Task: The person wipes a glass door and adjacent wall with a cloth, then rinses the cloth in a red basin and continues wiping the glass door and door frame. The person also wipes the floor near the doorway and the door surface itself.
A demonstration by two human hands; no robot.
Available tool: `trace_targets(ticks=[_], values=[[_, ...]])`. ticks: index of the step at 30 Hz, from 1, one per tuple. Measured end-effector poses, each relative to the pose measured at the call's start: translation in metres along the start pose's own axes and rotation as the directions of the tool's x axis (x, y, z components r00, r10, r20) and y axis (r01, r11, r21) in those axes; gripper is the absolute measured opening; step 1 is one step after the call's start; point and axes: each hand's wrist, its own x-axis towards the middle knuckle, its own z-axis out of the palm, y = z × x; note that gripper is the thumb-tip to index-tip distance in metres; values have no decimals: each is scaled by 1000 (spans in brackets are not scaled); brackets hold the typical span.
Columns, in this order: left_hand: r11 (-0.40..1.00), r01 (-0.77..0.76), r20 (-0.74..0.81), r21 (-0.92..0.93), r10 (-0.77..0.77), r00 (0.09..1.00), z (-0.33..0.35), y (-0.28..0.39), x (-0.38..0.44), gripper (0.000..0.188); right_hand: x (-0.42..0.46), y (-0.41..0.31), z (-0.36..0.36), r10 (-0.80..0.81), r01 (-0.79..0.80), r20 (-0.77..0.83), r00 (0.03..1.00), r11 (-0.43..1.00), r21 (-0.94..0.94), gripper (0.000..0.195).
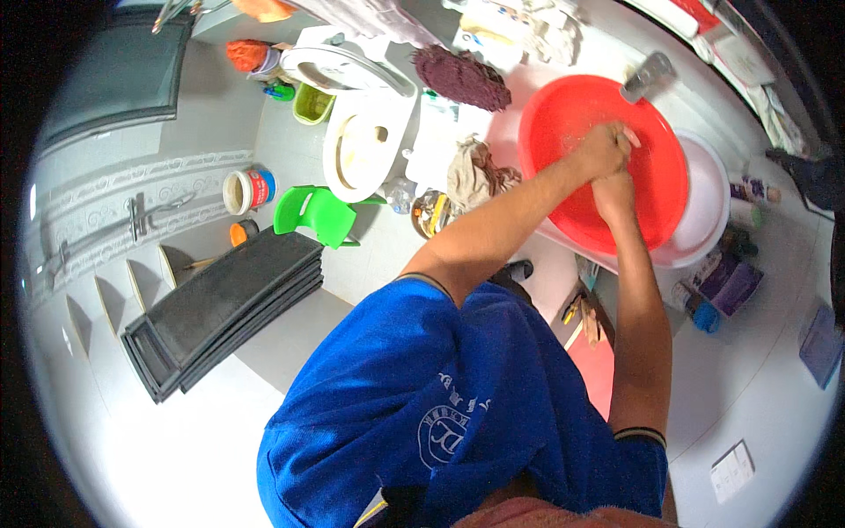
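Note:
Over a large red plastic basin (653, 211), my left hand (602, 150) and my right hand (614, 193) are pressed together. The left fingers are curled at the far side of the clasp, and the right hand lies against them from below. Whether anything is between the palms is hidden. The basin's inside looks wet near the left knuckles. A grey fitting, apparently a tap (647, 76), juts over the basin's upper rim. Beneath the red basin, a wider pale basin (709, 198) shows on the right. A crumpled beige cloth (470, 173) lies left of the basins.
A toilet (360, 158) with its lid raised stands at upper left, beside a maroon shaggy cloth (462, 78). Further left are a green plastic stool (317, 214), a white bucket (247, 190) and stacked black panels (224, 310). Purple packages (729, 280) and bottles stand at right.

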Motion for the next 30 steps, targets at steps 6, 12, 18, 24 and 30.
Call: trace_targets(ticks=[6,12,18,24,30], values=[[961,-143,-17,-237,143,990,-5,31,-22,26,-37,-56,-40,138,-342,320,937,538,771,43],[959,17,58,-284,0,998,-4,49,-21,24,-40,-65,-39,102,-245,230,968,595,766,21],[987,-38,-4,-155,37,999,2,31,-16,19,-44,-72,-31,245,-284,153,957,896,341,15],[991,-92,-63,-94,86,994,6,26,-13,18,-31,-35,-14,-141,156,-133,981,982,106,31],[987,-163,-88,-11,161,983,3,-4,-1,19,-28,-46,-12,-105,105,-28,994,994,-6,40]])
